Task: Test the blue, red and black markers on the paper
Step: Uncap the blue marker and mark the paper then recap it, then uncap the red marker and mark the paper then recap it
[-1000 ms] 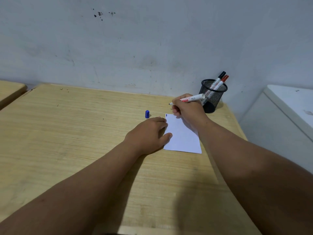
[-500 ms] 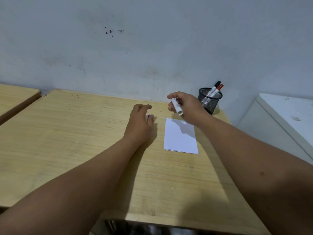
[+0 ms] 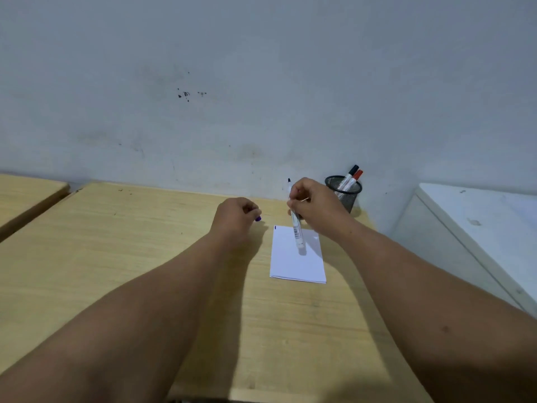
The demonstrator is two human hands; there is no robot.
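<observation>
On the tabletop (image 3: 122, 257), the left hand (image 3: 235, 219) curls its grip around the blue cap (image 3: 258, 218). Just right of it lies the paper (image 3: 293, 263), a small blue mark at its far corner. Above it the right hand (image 3: 315, 209) pinches the marker (image 3: 296, 231), tip up. To recap well, bring cap and tip into line, then push straight. Further right, the cup (image 3: 345, 196) holds the other two markers.

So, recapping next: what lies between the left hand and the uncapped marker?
Head view: only bare desk between left hand, pinching the blue cap, and marker.
</observation>
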